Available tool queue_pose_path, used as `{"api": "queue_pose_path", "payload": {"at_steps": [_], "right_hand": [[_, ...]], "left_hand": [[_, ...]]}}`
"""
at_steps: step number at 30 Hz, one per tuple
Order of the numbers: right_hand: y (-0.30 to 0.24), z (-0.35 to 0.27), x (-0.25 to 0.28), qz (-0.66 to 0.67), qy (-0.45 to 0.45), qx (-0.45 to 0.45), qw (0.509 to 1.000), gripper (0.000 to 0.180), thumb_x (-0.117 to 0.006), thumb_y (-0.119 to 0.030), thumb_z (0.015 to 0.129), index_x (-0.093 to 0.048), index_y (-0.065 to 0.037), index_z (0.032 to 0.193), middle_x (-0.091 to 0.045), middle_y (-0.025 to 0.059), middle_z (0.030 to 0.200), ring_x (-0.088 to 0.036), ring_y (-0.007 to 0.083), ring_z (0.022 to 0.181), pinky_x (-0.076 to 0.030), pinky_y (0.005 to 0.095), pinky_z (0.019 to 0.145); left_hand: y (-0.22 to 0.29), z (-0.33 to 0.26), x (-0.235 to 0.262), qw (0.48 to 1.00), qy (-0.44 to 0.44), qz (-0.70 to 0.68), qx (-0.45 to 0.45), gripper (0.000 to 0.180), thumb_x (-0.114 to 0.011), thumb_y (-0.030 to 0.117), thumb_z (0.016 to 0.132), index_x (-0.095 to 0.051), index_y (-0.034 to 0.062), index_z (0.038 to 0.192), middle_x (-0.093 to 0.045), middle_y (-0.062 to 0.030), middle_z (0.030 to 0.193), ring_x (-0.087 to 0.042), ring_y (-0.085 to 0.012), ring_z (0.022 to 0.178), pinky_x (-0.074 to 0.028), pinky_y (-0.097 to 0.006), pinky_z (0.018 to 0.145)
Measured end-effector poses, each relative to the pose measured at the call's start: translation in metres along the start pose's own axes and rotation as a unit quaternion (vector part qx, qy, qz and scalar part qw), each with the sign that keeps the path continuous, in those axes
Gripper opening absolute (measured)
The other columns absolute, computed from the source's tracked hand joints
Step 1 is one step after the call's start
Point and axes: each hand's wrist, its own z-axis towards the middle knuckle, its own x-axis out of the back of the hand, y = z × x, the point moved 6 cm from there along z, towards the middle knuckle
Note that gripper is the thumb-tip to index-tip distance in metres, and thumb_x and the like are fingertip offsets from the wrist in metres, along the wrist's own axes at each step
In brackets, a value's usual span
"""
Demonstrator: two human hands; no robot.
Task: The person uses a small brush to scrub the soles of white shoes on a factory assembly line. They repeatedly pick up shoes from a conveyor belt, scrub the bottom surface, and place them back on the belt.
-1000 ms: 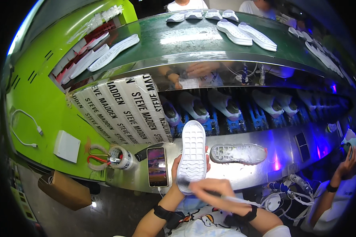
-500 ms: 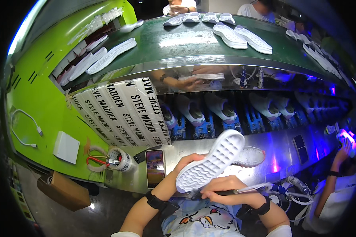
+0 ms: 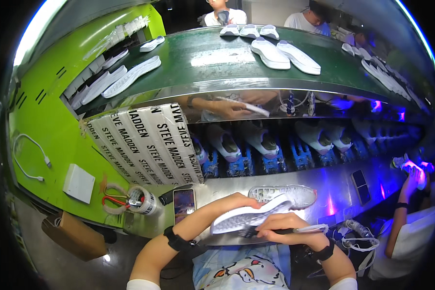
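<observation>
Conveyor belt (image 3: 217,63), dark green w/ curved steel lip, carries white soles. Below it, steel bench (image 3: 343,193), shiny, lit violet, w/ a mesh-textured shoe upper (image 3: 295,194) lying flat. White shoe sole (image 3: 249,216), ridged, long and tapered, is held tilted just above bench edge. Left hand (image 3: 237,202) wraps its heel end, fingers curled shut. Right hand (image 3: 287,227) pinches a thin brush (image 3: 304,229) lying against the sole's underside.

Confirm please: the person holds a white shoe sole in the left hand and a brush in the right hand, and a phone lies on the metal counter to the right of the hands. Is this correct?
One detail is wrong. The phone lies to the left of the hands, not the right, beside the tape roll. The head view shows it. The rest stands: the left hand holds the white shoe sole, the right hand holds the brush, over the metal counter.
</observation>
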Motion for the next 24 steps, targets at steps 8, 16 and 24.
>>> {"api": "queue_pose_path", "payload": {"at_steps": [8,16,24], "right_hand": [[0.051,-0.028,0.023,0.041,0.113,-0.222,0.968,0.020,-0.059,-0.010,0.089,-0.071,0.004,0.081,-0.069,0.0100,0.076,-0.067,0.0154,0.061,-0.052,0.0247,0.061],[-0.011,-0.011,0.000,-0.147,0.427,0.031,0.892,0.011,-0.063,0.000,0.081,-0.067,0.002,0.092,-0.067,0.0133,0.088,-0.067,0.0238,0.069,-0.054,0.0320,0.070],[-0.076,-0.073,0.027,0.017,0.512,0.100,0.853,0.045,-0.050,-0.034,0.093,-0.068,0.005,0.081,-0.063,0.0128,0.092,-0.060,0.0231,0.085,-0.047,0.0333,0.075]], "left_hand": [[-0.016,-0.003,0.013,0.991,0.074,0.091,-0.059,0.051,-0.062,0.027,0.085,-0.057,0.0006,0.129,-0.068,-0.0114,0.104,-0.066,-0.0144,0.084,-0.051,-0.023,0.072],[-0.057,0.015,-0.015,0.836,-0.161,-0.475,-0.221,0.056,-0.037,0.034,0.091,-0.047,-0.0028,0.131,-0.061,-0.0236,0.117,-0.064,-0.0358,0.101,-0.052,-0.044,0.092],[0.157,-0.071,-0.029,0.883,-0.223,-0.069,-0.408,0.046,-0.046,0.020,0.095,-0.046,-0.0075,0.131,-0.058,-0.0274,0.118,-0.065,-0.0348,0.094,-0.057,-0.037,0.079]]}}
